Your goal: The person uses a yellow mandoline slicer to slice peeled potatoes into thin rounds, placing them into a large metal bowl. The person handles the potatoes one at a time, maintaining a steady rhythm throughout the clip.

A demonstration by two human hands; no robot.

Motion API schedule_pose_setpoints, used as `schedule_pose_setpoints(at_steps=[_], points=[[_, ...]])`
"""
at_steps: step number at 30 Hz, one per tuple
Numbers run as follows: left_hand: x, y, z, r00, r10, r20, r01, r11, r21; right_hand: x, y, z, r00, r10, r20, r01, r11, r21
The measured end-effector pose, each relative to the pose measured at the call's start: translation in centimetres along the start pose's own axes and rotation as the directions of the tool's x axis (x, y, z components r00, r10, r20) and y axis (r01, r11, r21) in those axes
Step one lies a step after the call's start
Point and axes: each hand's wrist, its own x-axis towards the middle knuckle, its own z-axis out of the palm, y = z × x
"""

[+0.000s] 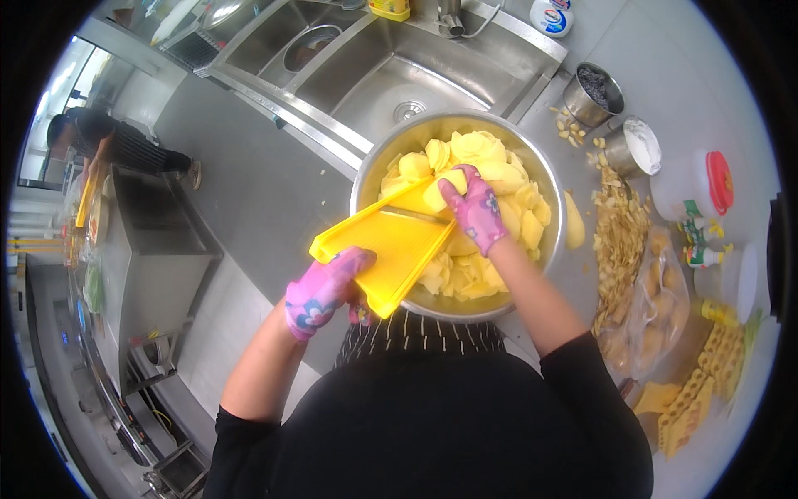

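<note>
A yellow plastic slicer [389,246] with a metal blade across it slants over a large steel bowl [552,187]. My left hand [327,284], in a pink flowered glove, grips the slicer's near end. In a matching glove, my right hand [477,209] holds a peeled potato [446,190] against the slicer's far part, just above the blade. Potato slices [471,274] and pale, larger potato pieces [499,176] fill much of the bowl below. Outside the bowl's right rim lies another peeled potato [573,221]. My left fingertips are partly hidden by the slicer.
Beyond the bowl is a steel sink [399,75] with a faucet [450,19]. To the right are metal pots [633,148], a heap of peelings [617,237], a plastic bag of potatoes [658,305] and egg trays [701,390]. A person [112,140] bends over a steel counter [149,218] at left.
</note>
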Motion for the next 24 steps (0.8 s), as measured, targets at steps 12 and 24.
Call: schedule_pose_setpoints(at_steps=[12,24], points=[[0.2,0.4,-0.1,1.0,-0.008,-0.01,0.008,0.999,0.054,-2.8,-1.4,0.3,0.88,-0.453,0.143,0.453,0.891,0.037],[0.0,-0.2,-0.4,1.0,-0.016,-0.009,0.016,1.0,-0.015,-0.2,0.4,0.5,0.998,0.004,0.065,-0.002,1.0,-0.022]])
